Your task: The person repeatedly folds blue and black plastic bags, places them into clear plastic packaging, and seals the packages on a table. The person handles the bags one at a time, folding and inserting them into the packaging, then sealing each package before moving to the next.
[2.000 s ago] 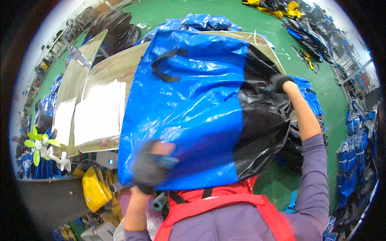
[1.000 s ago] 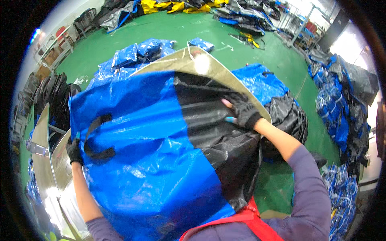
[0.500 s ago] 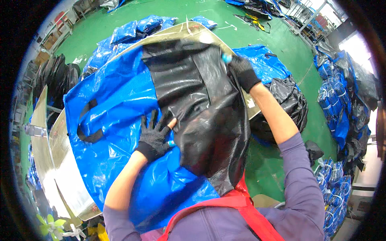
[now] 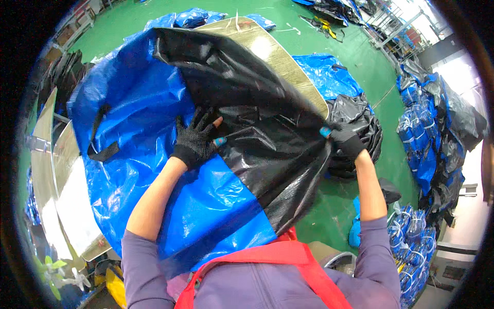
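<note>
A large blue and black plastic bag [image 4: 221,188] covers much of the work table in front of me, its black panel on the right and its blue part on the left. My left hand [image 4: 196,138], in a dark knit glove with bare or taped fingertips, lies spread on the bag near the seam between the colours. At the right edge my right hand [image 4: 341,138], gloved too, pinches the black panel, which is drawn into folds toward it. The far black edge stands raised off the table. A black strap handle [image 4: 103,152] shows on the blue side.
The table [image 4: 280,59] has a pale board top with a rounded far corner. Beyond its right edge lies a blue and black heap [image 4: 355,110]. Tied blue bundles [image 4: 411,242] stand at the right, and folded blue packs [image 4: 191,18] lie beyond the table.
My right hand has moved toward me and to the right, pulling the black panel's edge. The bag's far side has lifted and shifted left. My left hand stays almost in place.
</note>
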The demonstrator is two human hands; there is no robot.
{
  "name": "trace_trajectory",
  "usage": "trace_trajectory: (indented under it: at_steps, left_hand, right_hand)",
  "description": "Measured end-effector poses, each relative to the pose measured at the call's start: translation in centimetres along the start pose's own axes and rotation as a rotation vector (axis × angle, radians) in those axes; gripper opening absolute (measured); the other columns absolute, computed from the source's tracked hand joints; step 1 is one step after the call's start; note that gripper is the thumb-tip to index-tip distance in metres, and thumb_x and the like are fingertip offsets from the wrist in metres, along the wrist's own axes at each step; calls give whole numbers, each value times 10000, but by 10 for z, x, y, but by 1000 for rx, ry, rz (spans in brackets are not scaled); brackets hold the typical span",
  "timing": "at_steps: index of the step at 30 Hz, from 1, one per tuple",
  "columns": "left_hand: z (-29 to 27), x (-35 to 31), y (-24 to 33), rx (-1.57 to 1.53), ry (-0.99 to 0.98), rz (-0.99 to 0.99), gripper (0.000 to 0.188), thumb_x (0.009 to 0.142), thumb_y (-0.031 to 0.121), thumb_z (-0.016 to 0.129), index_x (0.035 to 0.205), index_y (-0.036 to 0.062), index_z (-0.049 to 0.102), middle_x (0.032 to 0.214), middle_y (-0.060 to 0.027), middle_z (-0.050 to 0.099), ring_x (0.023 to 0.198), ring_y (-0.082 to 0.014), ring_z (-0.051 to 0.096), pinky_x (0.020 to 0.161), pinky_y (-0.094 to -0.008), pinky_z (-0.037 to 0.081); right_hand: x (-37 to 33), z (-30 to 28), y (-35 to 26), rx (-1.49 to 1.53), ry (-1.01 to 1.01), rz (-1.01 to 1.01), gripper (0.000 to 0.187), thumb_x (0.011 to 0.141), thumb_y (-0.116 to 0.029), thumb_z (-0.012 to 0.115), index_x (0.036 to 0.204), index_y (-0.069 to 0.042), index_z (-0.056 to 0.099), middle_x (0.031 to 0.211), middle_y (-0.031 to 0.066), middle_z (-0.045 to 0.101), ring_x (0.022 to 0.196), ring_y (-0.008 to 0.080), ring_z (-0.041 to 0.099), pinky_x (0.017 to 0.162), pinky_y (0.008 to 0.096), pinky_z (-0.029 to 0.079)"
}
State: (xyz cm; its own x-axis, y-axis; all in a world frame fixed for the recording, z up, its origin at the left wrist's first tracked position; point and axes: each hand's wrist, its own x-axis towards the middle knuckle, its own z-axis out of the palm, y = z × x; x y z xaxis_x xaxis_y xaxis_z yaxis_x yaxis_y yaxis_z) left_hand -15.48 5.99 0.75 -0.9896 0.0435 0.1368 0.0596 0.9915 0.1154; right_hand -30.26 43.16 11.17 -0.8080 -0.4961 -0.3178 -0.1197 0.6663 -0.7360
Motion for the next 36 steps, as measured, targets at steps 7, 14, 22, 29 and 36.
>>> trace_trajectory:
  at_steps: [7, 14, 22, 29, 36]
  left_hand:
    - [-12, 12, 8, 23, -194, 17, 679, 868, 630, 415, 1401, 210, 421, 1521, -112, 285, 1410, -348, 215, 1056, -681, 128]
    - [-86, -110, 51, -15, -384, 84, 904, 818, 715, 407, 1448, 77, 286, 1429, -229, 375, 1327, -432, 331, 1047, -679, 159]
    - [-19, -332, 101, 48, 357, -866, 1119, 696, 732, 621, 1472, 25, 233, 1500, -282, 204, 1401, -403, 192, 1093, -636, -2]
    - [2, -407, 73, -1783, 867, -1398, 665, 907, 489, 549, 1339, 12, 381, 1241, -164, 514, 1172, -263, 476, 978, -427, 390]
    - [-35, -458, 98, -1264, 819, -1635, 732, 805, 240, 728, 1398, 27, 357, 1289, -112, 505, 1106, -277, 523, 955, -435, 438]
  right_hand:
    - [-5, 61, -115, -648, 121, -1031, 666, 785, -259, 625, 1386, -75, 405, 1356, 211, 452, 1260, 385, 418, 1086, 444, 298]
    - [116, 139, -95, -1043, 16, -640, 754, 891, -583, 442, 1471, -129, 280, 1490, 225, 279, 1387, 393, 239, 1139, 488, 160]
    - [172, 163, -148, -959, 375, -765, 729, 825, -493, 600, 1408, -117, 378, 1319, 221, 468, 1223, 370, 455, 1007, 479, 386]
    - [199, 214, -128, -1032, 328, -555, 909, 786, -752, 426, 1498, -224, 224, 1525, 223, 171, 1403, 450, 116, 1062, 688, 44]
    - [219, 195, -110, -1040, 265, -435, 917, 783, -784, 390, 1511, -299, 119, 1551, 208, 118, 1423, 442, 40, 1038, 719, 5]
